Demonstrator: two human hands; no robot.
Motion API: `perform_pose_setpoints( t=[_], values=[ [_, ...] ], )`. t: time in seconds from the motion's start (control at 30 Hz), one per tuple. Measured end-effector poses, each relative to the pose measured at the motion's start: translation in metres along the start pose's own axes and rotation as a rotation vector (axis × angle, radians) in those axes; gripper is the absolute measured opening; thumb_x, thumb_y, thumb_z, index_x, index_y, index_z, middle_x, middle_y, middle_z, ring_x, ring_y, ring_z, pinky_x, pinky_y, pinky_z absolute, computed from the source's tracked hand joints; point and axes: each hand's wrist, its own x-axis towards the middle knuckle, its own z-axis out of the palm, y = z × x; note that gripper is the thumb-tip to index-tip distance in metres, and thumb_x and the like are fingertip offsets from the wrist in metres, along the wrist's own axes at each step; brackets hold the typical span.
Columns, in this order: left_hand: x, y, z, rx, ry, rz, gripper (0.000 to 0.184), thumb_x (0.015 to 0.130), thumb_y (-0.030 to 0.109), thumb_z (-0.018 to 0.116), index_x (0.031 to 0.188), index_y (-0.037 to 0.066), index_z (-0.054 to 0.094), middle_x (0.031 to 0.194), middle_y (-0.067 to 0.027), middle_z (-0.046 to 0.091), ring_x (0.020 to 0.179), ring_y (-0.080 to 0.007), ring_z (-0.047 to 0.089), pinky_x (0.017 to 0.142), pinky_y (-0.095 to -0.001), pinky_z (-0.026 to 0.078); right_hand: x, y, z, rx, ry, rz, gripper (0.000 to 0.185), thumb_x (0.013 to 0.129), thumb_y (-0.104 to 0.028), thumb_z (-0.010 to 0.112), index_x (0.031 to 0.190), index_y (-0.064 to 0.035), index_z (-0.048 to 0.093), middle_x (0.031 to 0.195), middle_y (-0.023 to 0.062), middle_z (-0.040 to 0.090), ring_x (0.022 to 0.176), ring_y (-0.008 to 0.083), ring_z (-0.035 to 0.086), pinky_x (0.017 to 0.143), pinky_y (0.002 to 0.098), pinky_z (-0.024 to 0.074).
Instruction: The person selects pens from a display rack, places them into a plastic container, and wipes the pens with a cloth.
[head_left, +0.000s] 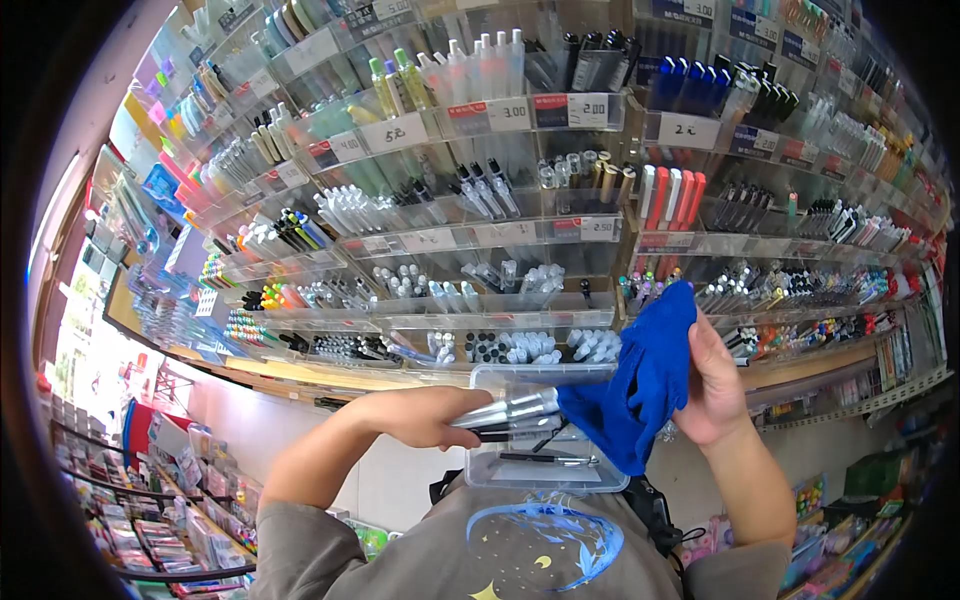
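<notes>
My left hand [432,416] is closed around a bundle of pens [515,410] with pale transparent barrels, held sideways over a transparent plastic box [480,470]. Gripped in my right hand [715,385] is a crumpled blue cloth [645,380], which hangs down over the box's right side. The cloth touches or overlaps the right ends of the pens; which of the two I cannot tell. Inside the box, near its front wall, lies a dark pen [545,459] with a silvery end. The box is close against the front of my shirt.
Ahead rises a pen display rack [430,240] with tiers of transparent compartments full of pens and price labels. A wooden ledge [270,383] runs along its bottom. Wire shelves [150,495] with packaged goods stand at the lower left, and more goods [840,540] at the lower right.
</notes>
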Motion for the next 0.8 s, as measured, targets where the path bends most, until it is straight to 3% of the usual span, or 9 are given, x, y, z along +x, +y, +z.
perform_pose_setpoints(
  t=[0.1,0.23,0.33,0.37,0.53,0.57,0.7,0.77,0.8],
  values=[
    [-0.01,-0.037,0.01,-0.448,0.139,0.111,0.027,0.082,0.007,0.058,0.104,0.001,0.043,0.076,-0.005,0.055,0.057,-0.0101,0.048,0.05,-0.0241,0.04,0.003,0.014,-0.006,0.033,-0.003,0.07,0.034,0.087,-0.02,0.052,0.117,-0.0066,0.043,0.104,0.0089,0.056,0.093,0.0193,0.057,0.081,0.0335,0.0476],
    [0.001,-0.052,0.039,-0.946,0.414,0.357,0.031,0.077,0.004,0.062,0.102,0.003,0.043,0.075,-0.0112,0.055,0.055,-0.0134,0.05,0.049,-0.0237,0.039,0.012,0.037,-0.001,0.086,0.001,0.2,0.027,0.087,-0.016,0.05,0.112,-0.0074,0.045,0.103,0.008,0.057,0.092,0.0188,0.058,0.08,0.0333,0.0484],
    [0.021,-0.05,0.053,-1.098,0.525,0.617,0.026,0.08,0.007,0.059,0.101,0.004,0.044,0.079,-0.0112,0.057,0.056,-0.0139,0.05,0.052,-0.0243,0.04,0.023,0.044,0.017,0.086,-0.018,0.246,0.019,0.087,-0.013,0.05,0.105,-0.0068,0.048,0.1,0.0072,0.058,0.088,0.0171,0.059,0.076,0.0328,0.0497],
    [0.025,-0.042,0.056,-1.128,0.617,0.627,0.031,0.078,0.019,0.064,0.098,0.006,0.044,0.075,-0.0124,0.055,0.052,-0.014,0.049,0.048,-0.0235,0.038,0.028,0.046,0.022,0.088,-0.025,0.248,0.018,0.087,-0.013,0.05,0.104,-0.0068,0.049,0.099,0.0069,0.058,0.086,0.0166,0.059,0.075,0.0324,0.0499],
    [0.031,-0.038,0.057,-1.222,0.707,0.694,0.03,0.078,0.014,0.064,0.099,0.006,0.044,0.078,-0.0126,0.055,0.054,-0.0155,0.051,0.05,-0.0244,0.04,0.045,0.06,0.048,-0.022,-0.061,0.252,0.02,0.085,-0.012,0.053,0.105,-0.0081,0.055,0.087,0.0042,0.062,0.079,0.0149,0.06,0.065,0.0285,0.0471],
    [0.03,-0.037,0.057,-1.218,0.741,0.698,0.03,0.078,0.013,0.064,0.099,0.006,0.044,0.078,-0.0124,0.055,0.055,-0.0157,0.051,0.05,-0.0246,0.04,0.047,0.069,0.042,0.007,-0.108,0.247,0.021,0.085,-0.009,0.051,0.105,-0.0061,0.055,0.096,0.0062,0.058,0.079,0.0161,0.059,0.062,0.0279,0.0479],
    [0.03,-0.041,0.066,-1.138,0.873,0.662,0.034,0.078,0.011,0.063,0.103,0.005,0.041,0.076,-0.0083,0.054,0.057,-0.0155,0.052,0.052,-0.0252,0.042,0.043,0.102,0.049,-0.78,-0.134,-0.181,0.02,0.078,0.008,0.053,0.096,0.0002,0.056,0.097,0.0061,0.042,0.076,0.0114,0.057,0.055,0.0224,0.0479],
    [0.034,-0.038,0.077,-1.092,0.875,0.624,0.038,0.078,0.01,0.062,0.108,0.005,0.038,0.077,-0.0067,0.054,0.06,-0.0147,0.053,0.053,-0.0254,0.042,0.042,0.126,0.04,-0.803,-0.118,-0.418,0.024,0.075,0.005,0.06,0.091,-0.0018,0.044,0.085,0.0039,0.038,0.058,0.0053,0.046,0.047,0.021,0.043],
    [0.041,-0.044,0.082,-1.07,0.818,0.662,0.04,0.079,0.008,0.061,0.11,0.005,0.036,0.079,-0.0066,0.054,0.062,-0.0139,0.053,0.055,-0.0257,0.043,0.039,0.137,0.036,-0.681,-0.051,-0.361,0.027,0.076,0.002,0.06,0.094,-0.0022,0.041,0.082,0.0036,0.039,0.057,0.0054,0.046,0.047,0.021,0.0422]
  ],
)
